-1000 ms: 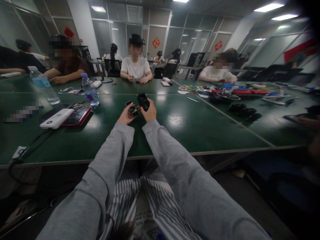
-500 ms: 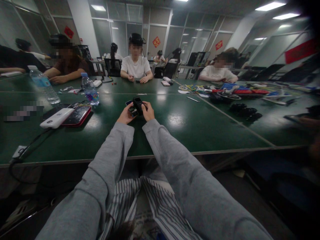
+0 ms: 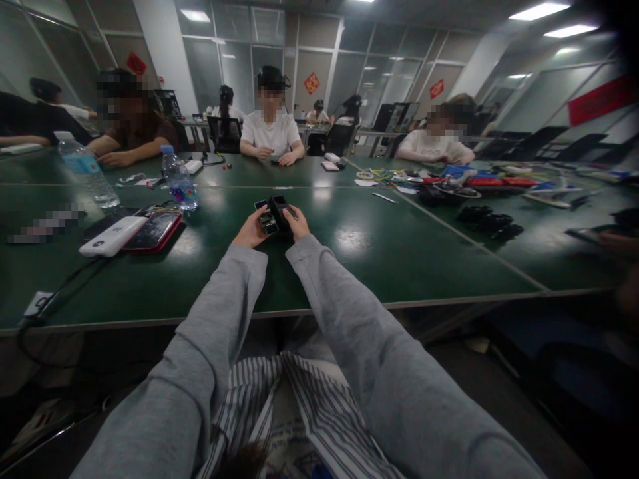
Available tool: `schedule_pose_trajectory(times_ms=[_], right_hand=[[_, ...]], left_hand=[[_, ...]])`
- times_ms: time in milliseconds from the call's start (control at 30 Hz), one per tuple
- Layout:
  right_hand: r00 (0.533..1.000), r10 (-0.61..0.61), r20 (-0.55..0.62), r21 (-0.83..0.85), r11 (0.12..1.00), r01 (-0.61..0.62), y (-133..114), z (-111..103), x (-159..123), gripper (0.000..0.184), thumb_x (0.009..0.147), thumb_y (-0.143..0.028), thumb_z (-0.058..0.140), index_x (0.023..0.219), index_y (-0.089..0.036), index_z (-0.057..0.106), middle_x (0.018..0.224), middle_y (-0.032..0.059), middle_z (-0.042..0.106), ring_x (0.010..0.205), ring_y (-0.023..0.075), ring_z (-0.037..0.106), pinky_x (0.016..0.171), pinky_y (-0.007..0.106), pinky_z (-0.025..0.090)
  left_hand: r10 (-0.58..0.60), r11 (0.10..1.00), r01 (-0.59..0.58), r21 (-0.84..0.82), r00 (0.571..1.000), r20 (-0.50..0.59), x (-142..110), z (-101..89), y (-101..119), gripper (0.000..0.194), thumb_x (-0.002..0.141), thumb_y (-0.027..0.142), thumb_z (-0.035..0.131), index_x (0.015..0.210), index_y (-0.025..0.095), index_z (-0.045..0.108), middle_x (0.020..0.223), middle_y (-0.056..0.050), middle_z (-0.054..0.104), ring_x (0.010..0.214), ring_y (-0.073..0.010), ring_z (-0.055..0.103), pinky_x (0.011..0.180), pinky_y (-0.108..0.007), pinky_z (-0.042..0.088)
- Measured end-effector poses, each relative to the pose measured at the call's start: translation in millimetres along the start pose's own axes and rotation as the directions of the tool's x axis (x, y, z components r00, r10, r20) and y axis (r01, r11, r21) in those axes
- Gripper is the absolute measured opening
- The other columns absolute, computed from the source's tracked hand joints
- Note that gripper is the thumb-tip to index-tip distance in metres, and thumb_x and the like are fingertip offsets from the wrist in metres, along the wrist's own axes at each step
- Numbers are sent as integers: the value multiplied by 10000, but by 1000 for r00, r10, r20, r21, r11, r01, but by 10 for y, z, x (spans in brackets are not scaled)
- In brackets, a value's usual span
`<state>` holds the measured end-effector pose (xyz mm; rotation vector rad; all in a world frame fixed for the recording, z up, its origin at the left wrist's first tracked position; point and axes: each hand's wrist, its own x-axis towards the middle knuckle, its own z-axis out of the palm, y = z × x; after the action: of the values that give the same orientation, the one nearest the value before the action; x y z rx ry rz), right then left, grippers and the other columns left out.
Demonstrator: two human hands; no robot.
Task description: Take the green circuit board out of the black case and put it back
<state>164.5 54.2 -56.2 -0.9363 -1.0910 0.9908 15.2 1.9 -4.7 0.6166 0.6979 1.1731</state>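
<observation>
Two grey sleeves run up from the bottom edge over striped cloth in the lap, and meet above the green table. The left hand is curled, fingers closed about a small dark part that sits at its fingertips. The right hand is also closed, gripping a black boxy device which touches the small part; the two hands press together around both pieces, just above the table top near the middle seam.

At nine o'clock from the hands lie a white power bank and, touching it, a phone in a red case. Toward ten o'clock stands a small water bottle, with a larger bottle farther left. At two to three o'clock, well apart from the hands, black parts sit beside a clutter of coloured tools and cables.

At twelve o'clock, across the table, a person in a white shirt sits with both hands on the surface. Another seated person is at eleven o'clock, and a third at one o'clock.
</observation>
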Motion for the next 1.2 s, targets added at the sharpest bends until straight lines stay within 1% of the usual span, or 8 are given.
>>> schedule_pose_trajectory(times_ms=[100,200,367,500,633,733,1067,1200], right_hand=[[1000,-20,-6,-46,999,20,-6,26,-21,678,602,-704,805,1054,-225,646,1008,47,705,950,204,690,967,416,568],[998,-59,11,-115,992,60,-30,42,-39,681,632,-690,807,1085,-209,643,1109,86,714,1019,220,689,1009,438,552],[997,-65,42,-169,983,71,-79,32,-62,685,671,-686,793,1133,-205,638,1172,105,708,1090,240,677,1042,462,535],[994,-82,73,-201,975,95,-133,20,-88,640,727,-640,780,1156,-190,633,1225,126,691,1120,254,667,1061,459,525],[992,-94,86,-207,972,110,-177,15,-119,666,724,-642,781,1161,-165,623,1238,152,683,1118,265,666,1061,456,527],[992,-85,96,-192,976,103,-188,8,-133,685,705,-663,785,1159,-176,624,1223,144,689,1105,266,671,1042,462,539],[988,-117,100,-171,976,133,-153,-15,-120,665,670,-685,794,1128,-232,630,1164,92,705,1062,245,677,1004,446,552],[987,-124,101,-187,972,142,-159,-17,-128,656,684,-651,801,1141,-217,618,1177,106,700,1077,252,674,1022,452,539]], left_hand=[[-5,1000,5,19,1000,5,4,-10,5,159,872,332,706,868,177,675,740,-21,708,756,-181,707,775,-322,578],[-7,999,7,33,1000,0,-3,-2,12,150,873,314,705,881,166,680,748,-37,711,786,-199,714,780,-335,573],[6,998,-5,60,1000,-6,-10,6,6,148,879,299,705,919,157,693,747,-45,707,778,-200,704,770,-339,566],[62,991,-65,118,998,26,10,-13,-30,204,831,257,762,996,157,695,796,-51,726,758,-184,695,751,-325,563],[83,985,-83,148,996,5,36,-26,-53,272,754,150,805,990,152,670,780,-30,716,711,-165,686,710,-310,563],[86,986,-86,146,996,8,55,-40,-56,290,732,106,806,974,150,653,787,-26,715,727,-166,693,706,-309,570],[97,985,-98,141,995,16,110,-88,-88,385,671,74,851,964,183,627,864,-14,710,782,-161,694,785,-340,577],[94,984,-98,148,995,34,96,-91,-89,404,663,85,864,987,183,642,884,-19,710,790,-157,693,770,-319,568]])
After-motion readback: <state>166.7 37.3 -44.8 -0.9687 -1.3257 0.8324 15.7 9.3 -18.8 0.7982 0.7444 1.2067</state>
